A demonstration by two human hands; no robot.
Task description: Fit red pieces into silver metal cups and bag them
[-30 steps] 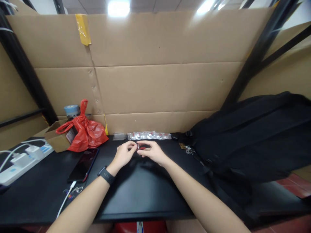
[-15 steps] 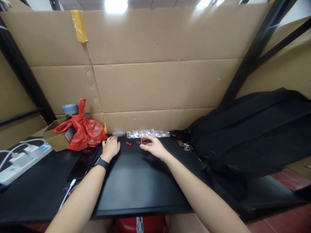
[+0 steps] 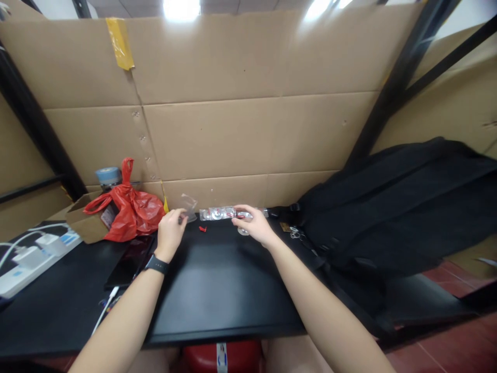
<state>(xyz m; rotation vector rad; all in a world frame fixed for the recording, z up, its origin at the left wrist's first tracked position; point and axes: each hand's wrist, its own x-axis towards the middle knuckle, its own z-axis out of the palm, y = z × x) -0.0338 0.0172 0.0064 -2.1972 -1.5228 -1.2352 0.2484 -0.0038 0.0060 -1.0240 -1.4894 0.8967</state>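
My left hand (image 3: 171, 230), with a dark watch on its wrist, pinches a small clear plastic bag (image 3: 189, 203) raised off the table near the cardboard wall. My right hand (image 3: 252, 224) is closed, thumb against fingers, on a thin red cord (image 3: 239, 215). A small clear round piece (image 3: 243, 231) shows just under those fingers; whether it is attached to the cord I cannot tell. Between the hands a small red piece (image 3: 202, 229) lies on the black table. Behind them runs a row of clear packets (image 3: 217, 213) with silvery and red contents, partly hidden by my right hand.
A red plastic bag (image 3: 135, 212) leans on an open cardboard box (image 3: 83, 220) at left, near a phone (image 3: 128, 261) and a white power strip (image 3: 42, 259). Keys (image 3: 295, 233) lie by a large black backpack (image 3: 404, 207) at right. A cardboard wall (image 3: 240, 134) closes the back.
My left hand, which lay on the table, has taken hold of the clear bag and lifted it. My right hand has moved slightly right with the red cord.
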